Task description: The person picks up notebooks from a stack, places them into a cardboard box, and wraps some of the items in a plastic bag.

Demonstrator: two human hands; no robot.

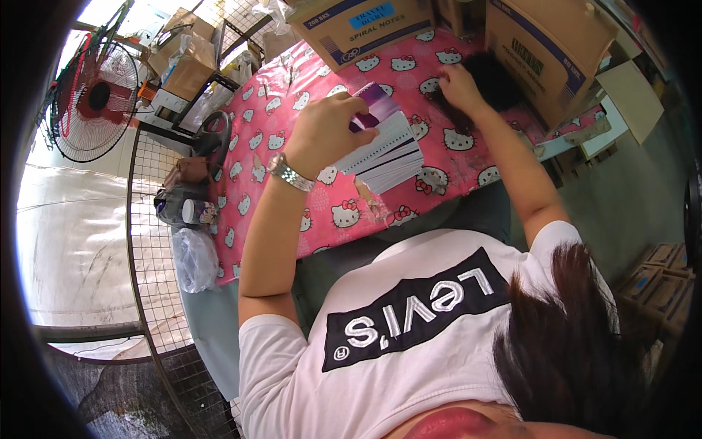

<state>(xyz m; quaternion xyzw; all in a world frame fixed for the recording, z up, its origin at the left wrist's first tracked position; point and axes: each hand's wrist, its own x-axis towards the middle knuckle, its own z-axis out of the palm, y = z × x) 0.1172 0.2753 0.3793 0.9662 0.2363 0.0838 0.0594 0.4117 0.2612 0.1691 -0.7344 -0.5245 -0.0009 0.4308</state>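
Note:
My left hand (325, 128), with a metal watch on the wrist, rests on a stack of thin booklets (391, 150) on the pink patterned tablecloth (285, 124); its fingers hold the top booklet, which has a purple cover (376, 102). My right hand (461, 88) reaches farther back and touches a dark bundle (497, 80) lying at the mouth of a tipped cardboard box (548, 51).
A second cardboard box (365, 25) stands at the table's far edge. A wire mesh panel (157, 241) runs along the left side, with a standing fan (91, 99), a plastic bag (194, 260), scissors (216, 132) and more boxes near it. Stacked cartons (658, 285) sit lower right.

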